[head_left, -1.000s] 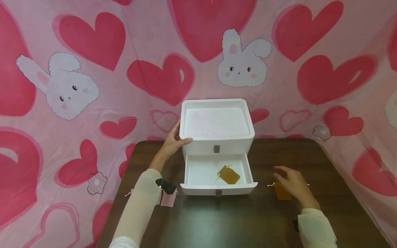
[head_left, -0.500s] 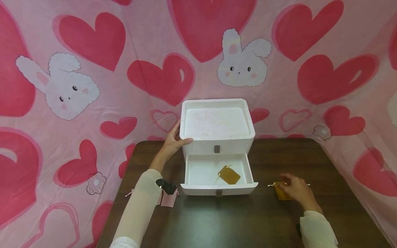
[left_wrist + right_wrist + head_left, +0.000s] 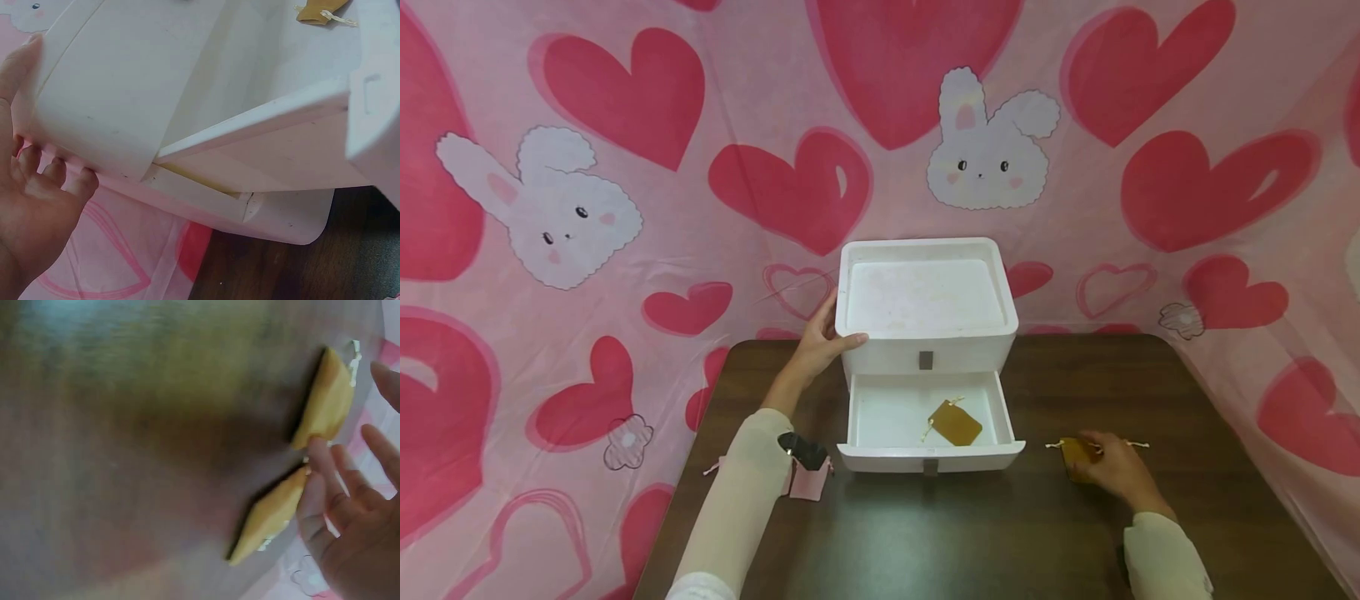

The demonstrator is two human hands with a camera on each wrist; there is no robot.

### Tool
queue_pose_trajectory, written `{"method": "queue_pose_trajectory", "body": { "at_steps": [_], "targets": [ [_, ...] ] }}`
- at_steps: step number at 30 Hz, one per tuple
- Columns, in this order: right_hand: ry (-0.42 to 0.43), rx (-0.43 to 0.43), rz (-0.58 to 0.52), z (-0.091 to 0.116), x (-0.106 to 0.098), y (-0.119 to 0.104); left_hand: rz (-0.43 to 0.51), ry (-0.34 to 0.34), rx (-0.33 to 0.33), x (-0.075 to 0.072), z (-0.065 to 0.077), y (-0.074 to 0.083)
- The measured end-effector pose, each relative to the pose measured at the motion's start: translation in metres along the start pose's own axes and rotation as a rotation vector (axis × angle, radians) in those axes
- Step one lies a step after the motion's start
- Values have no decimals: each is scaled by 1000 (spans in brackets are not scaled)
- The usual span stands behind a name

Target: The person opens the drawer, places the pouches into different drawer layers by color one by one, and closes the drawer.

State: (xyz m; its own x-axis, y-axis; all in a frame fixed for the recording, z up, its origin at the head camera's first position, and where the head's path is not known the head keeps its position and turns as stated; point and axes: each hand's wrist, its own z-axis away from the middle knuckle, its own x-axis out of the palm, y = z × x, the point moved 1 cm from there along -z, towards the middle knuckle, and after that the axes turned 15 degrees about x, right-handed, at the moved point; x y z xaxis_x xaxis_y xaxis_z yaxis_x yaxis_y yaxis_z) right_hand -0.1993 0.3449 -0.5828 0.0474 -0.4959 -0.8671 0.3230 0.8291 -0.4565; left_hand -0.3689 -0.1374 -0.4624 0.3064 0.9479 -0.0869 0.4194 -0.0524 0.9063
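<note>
A white drawer unit (image 3: 928, 354) stands on the dark table with its lower drawer (image 3: 880, 408) pulled out. In that drawer lies a mustard-yellow drawstring pouch (image 3: 955, 422) with pale cords. My left hand (image 3: 816, 343) holds the unit's left corner, thumb along the front and bent fingers against the side, as the left wrist view also shows. Over on the right, my right hand (image 3: 1116, 467) is low over the table, fingertips at a mustard pouch (image 3: 1077, 461). The right wrist view shows two such pouches, an upper pouch (image 3: 326, 400) and a lower pouch (image 3: 270, 515).
Pink pouches (image 3: 807, 482) lie left of the unit, partly behind my left forearm, which wears a black strap device (image 3: 805, 452). The unit's top is a shallow rimmed tray (image 3: 925, 296). A pink cloth (image 3: 895, 192) with hearts and rabbits hangs behind the table (image 3: 910, 542).
My right hand has come down from above onto the right-hand pouches, its fingers now over the mustard one. My left hand and the drawer unit have stayed put.
</note>
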Motion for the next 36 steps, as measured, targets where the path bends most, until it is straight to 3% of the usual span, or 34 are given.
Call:
{"method": "queue_pose_trajectory", "body": {
  "at_steps": [8, 17, 30, 36],
  "targets": [
    [69, -153, -137, -1, 15, 14, 4, 3, -5, 0, 0, -1],
    [51, -128, -121, 1, 21, 18, 35, 14, -22, 0, -1, 2],
    [126, -139, -64, 1, 23, 15, 20, 13, -26, -1, -3, 3],
    [153, -101, -48, 3, 23, 14, 16, 6, -22, -1, -3, 2]
  ]
}}
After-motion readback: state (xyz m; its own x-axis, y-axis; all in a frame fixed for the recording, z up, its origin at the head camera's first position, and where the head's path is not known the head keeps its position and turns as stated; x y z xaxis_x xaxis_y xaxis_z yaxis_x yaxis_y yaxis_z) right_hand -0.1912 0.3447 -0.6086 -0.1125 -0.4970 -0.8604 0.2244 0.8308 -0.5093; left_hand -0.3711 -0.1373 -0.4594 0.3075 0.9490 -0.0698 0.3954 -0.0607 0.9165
